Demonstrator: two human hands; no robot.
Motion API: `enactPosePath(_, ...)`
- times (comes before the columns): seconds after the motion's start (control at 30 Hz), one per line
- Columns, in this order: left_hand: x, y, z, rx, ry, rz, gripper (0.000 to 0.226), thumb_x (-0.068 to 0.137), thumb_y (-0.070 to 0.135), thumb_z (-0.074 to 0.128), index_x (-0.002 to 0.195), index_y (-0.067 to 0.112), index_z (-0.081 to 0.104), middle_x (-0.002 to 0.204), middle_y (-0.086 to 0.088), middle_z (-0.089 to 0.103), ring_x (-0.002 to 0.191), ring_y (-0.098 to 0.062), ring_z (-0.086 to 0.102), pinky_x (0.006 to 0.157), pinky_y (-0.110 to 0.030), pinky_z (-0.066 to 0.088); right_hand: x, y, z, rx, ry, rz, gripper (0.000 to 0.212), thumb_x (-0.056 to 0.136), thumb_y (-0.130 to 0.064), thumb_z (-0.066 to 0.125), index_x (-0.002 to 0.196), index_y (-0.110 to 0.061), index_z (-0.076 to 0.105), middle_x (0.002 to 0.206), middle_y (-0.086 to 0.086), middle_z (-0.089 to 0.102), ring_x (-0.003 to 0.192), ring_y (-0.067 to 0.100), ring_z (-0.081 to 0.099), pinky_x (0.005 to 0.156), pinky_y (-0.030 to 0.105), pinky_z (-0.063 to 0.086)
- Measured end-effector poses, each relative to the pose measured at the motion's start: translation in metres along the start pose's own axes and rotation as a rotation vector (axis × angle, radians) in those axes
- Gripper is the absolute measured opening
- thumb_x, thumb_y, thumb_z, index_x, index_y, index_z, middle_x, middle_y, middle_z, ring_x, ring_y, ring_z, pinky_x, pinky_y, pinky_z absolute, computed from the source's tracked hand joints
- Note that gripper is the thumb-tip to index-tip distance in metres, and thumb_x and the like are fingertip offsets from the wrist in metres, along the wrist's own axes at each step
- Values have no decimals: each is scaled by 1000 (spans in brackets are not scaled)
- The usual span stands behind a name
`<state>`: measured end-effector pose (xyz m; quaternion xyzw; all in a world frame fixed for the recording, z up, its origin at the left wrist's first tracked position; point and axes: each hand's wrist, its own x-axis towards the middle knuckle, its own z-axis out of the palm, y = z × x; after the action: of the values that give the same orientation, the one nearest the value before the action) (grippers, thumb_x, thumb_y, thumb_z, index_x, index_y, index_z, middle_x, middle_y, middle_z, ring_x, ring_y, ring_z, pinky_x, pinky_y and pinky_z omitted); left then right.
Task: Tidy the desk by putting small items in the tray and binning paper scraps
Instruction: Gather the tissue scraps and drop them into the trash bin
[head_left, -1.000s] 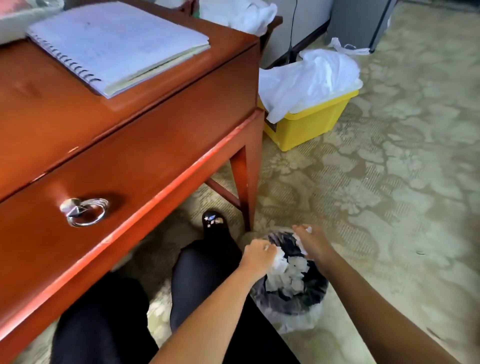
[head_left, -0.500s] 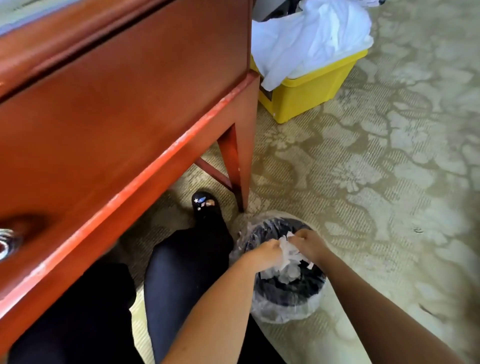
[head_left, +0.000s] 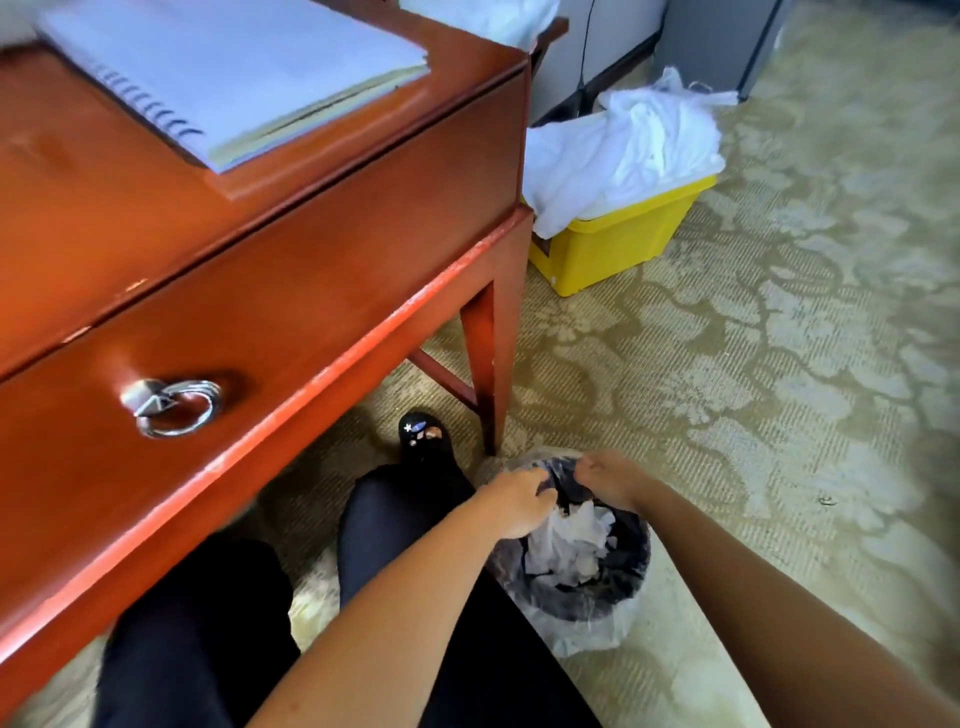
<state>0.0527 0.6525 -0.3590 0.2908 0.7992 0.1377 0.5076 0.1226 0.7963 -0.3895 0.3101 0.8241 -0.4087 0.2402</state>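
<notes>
A small black waste bin (head_left: 636, 577) with a clear plastic liner stands on the carpet beside my right leg. White paper scraps (head_left: 579, 535) lie crumpled inside it. My left hand (head_left: 511, 501) and my right hand (head_left: 610, 478) hover over the bin's far rim, fingertips nearly meeting, fingers bent. No paper shows in either hand. Whether the fingers pinch the liner's edge is unclear. No tray is in view.
The red-brown wooden desk (head_left: 311, 249) fills the left, with a spiral notebook (head_left: 234, 67) on top and a ring pull (head_left: 174, 405) on its drawer. Its leg (head_left: 493, 374) stands just beyond the bin. A yellow tub (head_left: 618, 249) holding white cloth sits further back.
The scraps that both hands held above the bin now lie inside it. Both hands have shifted to the bin's far rim. My head has tilted up, bringing the desk top back into view.
</notes>
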Motion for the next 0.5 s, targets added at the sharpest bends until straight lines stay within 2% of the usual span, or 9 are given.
enactPosePath(0.03,-13,2,-7,39,20,15,52,102,37,29,148,15,25,142,-12,46,99,-21,53,90,-35,43,-7,-9,-6,-46,4,-35,36,91,-9,43,58,-13,28,60,4,28,57,17,28,57,33,26)
enactPosePath(0.1,-44,7,-25,111,87,46,51,101,38,30,147,15,29,146,-10,41,125,-27,46,104,-37,37,-26,-30,-20,-121,10,-92,28,92,-10,46,64,-6,50,69,8,46,71,20,45,69,37,42)
enactPosePath(0.17,-76,13,-43,161,134,73,52,101,39,30,147,16,28,152,-6,33,138,-27,34,111,-36,31,-45,-53,-34,-169,8,-156,22,93,-13,49,92,2,65,93,13,60,89,21,54,81,33,43)
enactPosePath(0.23,-113,18,-58,203,186,94,53,101,41,31,148,18,26,155,-4,28,142,-26,28,114,-34,26,-69,-79,-46,-210,25,-222,23,93,-18,50,103,-3,65,104,10,62,97,22,57,88,32,44)
enactPosePath(0.27,-131,19,-65,234,220,105,54,100,41,32,149,18,25,156,-4,26,143,-24,26,115,-33,24,-80,-95,-50,-243,25,-256,24,93,-20,51,104,-5,65,102,7,62,95,21,57,87,33,45)
enactPosePath(0.4,-208,20,-88,369,335,107,54,100,41,31,149,20,24,157,-2,22,145,-21,22,115,-29,19,-130,-164,-63,-375,37,-394,18,91,-22,52,96,-13,65,76,-8,55,86,17,55,70,27,41)
enactPosePath(0.5,-266,16,-106,430,393,88,54,99,45,31,149,23,25,157,-1,25,143,-21,25,114,-29,21,-167,-218,-66,-436,67,-517,21,89,-21,54,97,-8,68,78,-3,58,84,17,55,69,26,42)
